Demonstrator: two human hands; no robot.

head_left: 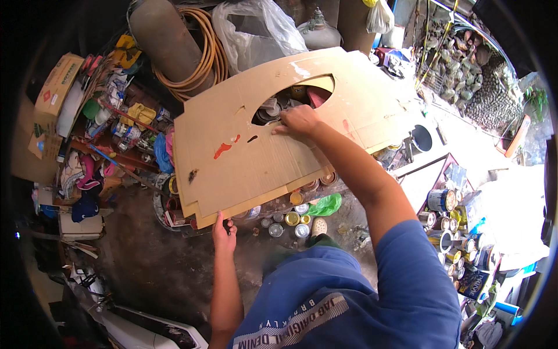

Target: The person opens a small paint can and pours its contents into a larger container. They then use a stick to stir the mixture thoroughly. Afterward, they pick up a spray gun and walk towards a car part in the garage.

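Observation:
A large cardboard sheet [226, 174], doubled at its lower edge, with an oval cut-out and orange paint marks, spans the middle of the view. My right hand [296, 122] grips it at the cut-out's lower edge, fingers curled. At the lower left corner, my left hand [224, 235] holds the sheet's edge with fingers bent. Several cans and jars show through the hole and below the sheet, among them a yellow tin [292, 218], beside a green plastic bag [324, 205].
A grey cylinder [160, 38] with an orange hose [209, 52] stands behind the sheet. A cluttered shelf [136, 154] is at left, stacked paint cans [442, 200] at right. A white vehicle panel [145, 328] is at lower left. My shoe [319, 228] is on the stained floor [145, 238].

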